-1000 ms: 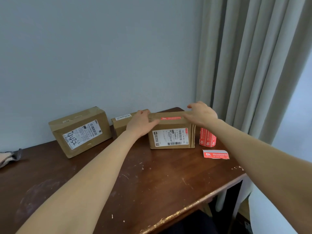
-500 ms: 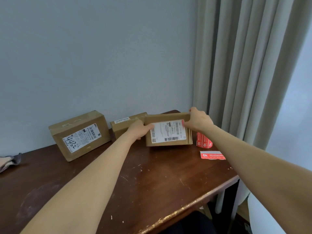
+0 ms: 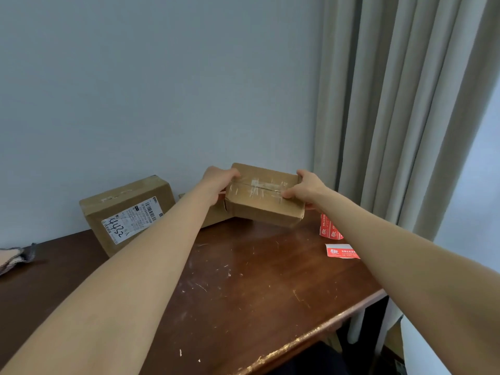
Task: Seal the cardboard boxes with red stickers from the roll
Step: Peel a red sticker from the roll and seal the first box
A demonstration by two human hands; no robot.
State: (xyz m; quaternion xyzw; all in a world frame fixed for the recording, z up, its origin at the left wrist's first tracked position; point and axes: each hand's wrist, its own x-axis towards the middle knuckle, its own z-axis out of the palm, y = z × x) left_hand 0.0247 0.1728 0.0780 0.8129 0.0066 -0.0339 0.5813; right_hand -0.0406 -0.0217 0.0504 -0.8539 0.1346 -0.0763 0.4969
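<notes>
Since half a second ago, the cardboard box (image 3: 266,209) is turning over and lifting off the table (image 3: 257,280), so its taped seam (image 3: 259,186) is now facing me instead of the shipping label. I am gripping it by its two ends, my left hand (image 3: 219,182) curling round the far-left end and my right hand (image 3: 308,188) clamping the right end, thumb lying on the seam. I am holding the box tilted in the air, so it could slip if either grip loosens, and the near-left corner flap looks to be gaping. The sticker roll (image 3: 328,228) is standing to the right under my right wrist, the loose red sticker (image 3: 341,251) lying just nearer, both apart from my fingers.
</notes>
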